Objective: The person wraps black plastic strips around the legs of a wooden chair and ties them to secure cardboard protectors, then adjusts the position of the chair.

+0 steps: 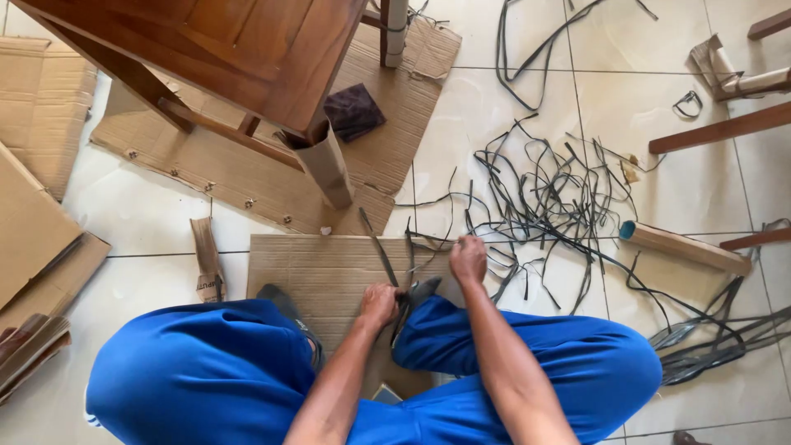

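A person in blue trousers sits on a tiled floor (148, 214), both hands working a dark strap (381, 255) that lies across a sheet of cardboard (313, 272) between the knees. The left hand (380, 303) has its fingers curled shut around the near end of the strap, just beside the right knee. The right hand (468, 259) presses down at the cardboard's far edge, fingers folded under; whether they grip anything cannot be told. A tangle of cut dark strips (544, 206) spreads just beyond it, and a wooden chair (247, 49) stands on more cardboard ahead.
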